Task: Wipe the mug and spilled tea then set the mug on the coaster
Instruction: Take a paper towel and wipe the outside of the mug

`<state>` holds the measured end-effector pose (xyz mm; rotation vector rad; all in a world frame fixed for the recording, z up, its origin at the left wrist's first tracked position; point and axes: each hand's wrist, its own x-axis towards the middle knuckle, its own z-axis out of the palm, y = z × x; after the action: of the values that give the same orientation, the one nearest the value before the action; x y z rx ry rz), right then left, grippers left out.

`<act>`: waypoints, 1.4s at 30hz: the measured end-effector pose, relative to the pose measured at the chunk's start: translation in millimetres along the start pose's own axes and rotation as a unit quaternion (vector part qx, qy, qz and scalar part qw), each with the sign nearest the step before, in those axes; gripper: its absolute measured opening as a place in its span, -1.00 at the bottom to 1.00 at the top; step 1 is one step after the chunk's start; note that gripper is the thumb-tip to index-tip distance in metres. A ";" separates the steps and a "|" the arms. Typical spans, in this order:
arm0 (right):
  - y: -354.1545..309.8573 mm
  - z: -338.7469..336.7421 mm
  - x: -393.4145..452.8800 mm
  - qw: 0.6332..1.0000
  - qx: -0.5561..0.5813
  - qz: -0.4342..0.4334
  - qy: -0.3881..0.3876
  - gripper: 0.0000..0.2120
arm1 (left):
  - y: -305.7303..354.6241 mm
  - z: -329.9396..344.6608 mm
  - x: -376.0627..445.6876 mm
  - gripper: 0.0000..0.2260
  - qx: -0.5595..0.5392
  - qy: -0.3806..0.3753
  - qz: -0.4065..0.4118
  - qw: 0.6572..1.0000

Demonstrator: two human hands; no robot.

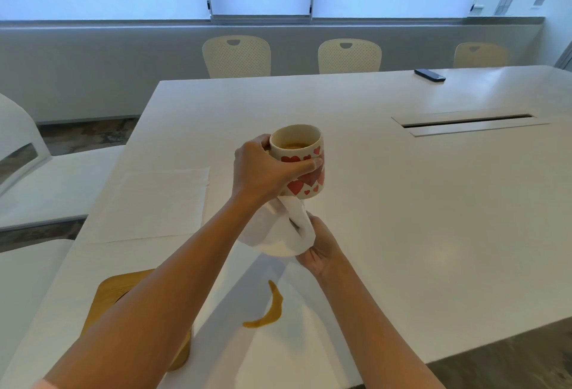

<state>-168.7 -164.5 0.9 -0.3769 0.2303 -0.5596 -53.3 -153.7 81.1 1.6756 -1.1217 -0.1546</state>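
Left grip (263,169) wrapping raised mug (301,161), right grip (322,244) bunching napkin (278,230) beneath

We see bare table (402,203) to the right of the raised mug (301,161), open out to the cable slot (469,122) and the far phone (430,75). On the left, 1 flat napkin (158,203) lies clear. The coaster (123,295) is half covered by our left forearm. Near us, the tea spill (269,311) lies between our 2 arms.
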 end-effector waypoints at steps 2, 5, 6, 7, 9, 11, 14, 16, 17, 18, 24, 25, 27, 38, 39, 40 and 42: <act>1.7 2.9 -2.5 0.999 -0.002 -0.009 0.038 -0.33 | -1.2 -1.2 0.0 -0.40 0.002 0.007 0.001 1.000; 4.5 1.3 -1.9 0.998 0.003 -0.005 0.068 -0.40 | -5.5 -1.5 -2.0 -0.38 0.008 0.013 0.009 1.000; 5.0 0.1 -1.9 0.997 0.003 -0.005 0.077 -0.41 | -7.1 -1.6 -2.7 -0.37 0.012 0.015 0.011 1.000; 4.9 -1.1 -2.7 0.996 -0.001 -0.004 0.088 -0.44 | -8.9 -1.6 -3.1 -0.37 0.017 0.017 0.013 1.000; 2.5 -2.7 -6.4 0.995 -0.019 -0.005 0.100 -0.56 | -11.7 -2.1 -3.5 -0.37 0.024 0.024 0.013 0.999; -1.1 -3.1 -11.2 0.993 -0.050 -0.011 0.108 -0.69 | -13.6 -3.8 -3.3 -0.38 0.028 0.030 0.014 0.999; -5.8 -0.7 -18.9 0.986 -0.098 -0.028 0.129 -0.76 | -16.9 -7.0 -2.3 -0.37 0.031 0.035 0.015 0.999; -7.7 0.0 -23.1 0.983 -0.115 -0.038 0.138 -0.78 | -18.9 -9.2 -1.9 -0.35 0.032 0.038 0.014 0.999; -9.0 0.1 -25.2 0.982 -0.117 -0.042 0.141 -0.79 | -19.8 -10.3 -2.1 -0.35 0.031 0.040 0.013 0.999; -10.6 0.3 -27.3 0.982 -0.117 -0.044 0.143 -0.80 | -20.5 -11.5 -2.4 -0.34 0.030 0.041 0.012 0.999; -20.7 -2.4 -34.4 0.981 -0.095 -0.061 0.158 -0.81 | -23.0 -18.8 -8.7 -0.36 0.028 0.046 0.010 0.999; -22.8 -3.5 -34.4 0.980 -0.093 -0.065 0.161 -0.81 | -23.2 -20.2 -10.4 -0.37 0.028 0.046 0.011 0.998; -26.8 -5.8 -33.5 0.979 -0.088 -0.069 0.170 -0.81 | -23.1 -22.3 -14.0 -0.37 0.025 0.044 0.013 0.999; -28.5 -7.6 -13.9 0.972 -0.107 -0.117 0.173 -0.69 | -14.2 -21.5 -30.5 -0.31 0.003 0.014 0.014 1.000; -26.5 -5.0 -12.2 0.973 -0.105 -0.120 0.166 -0.69 | -13.0 -20.9 -31.2 -0.32 0.003 0.015 0.014 1.000; -25.0 -2.7 -11.2 0.975 -0.103 -0.120 0.158 -0.71 | -12.0 -20.5 -31.6 -0.34 0.003 0.015 0.013 1.000; -23.6 -1.0 -9.3 0.976 -0.101 -0.120 0.148 -0.74 | -10.6 -19.6 -31.5 -0.35 0.001 0.015 0.013 1.000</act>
<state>-187.8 -178.0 10.6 -0.5234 0.5364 -0.8350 -52.8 -117.4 68.1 1.6598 -1.1203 -0.1122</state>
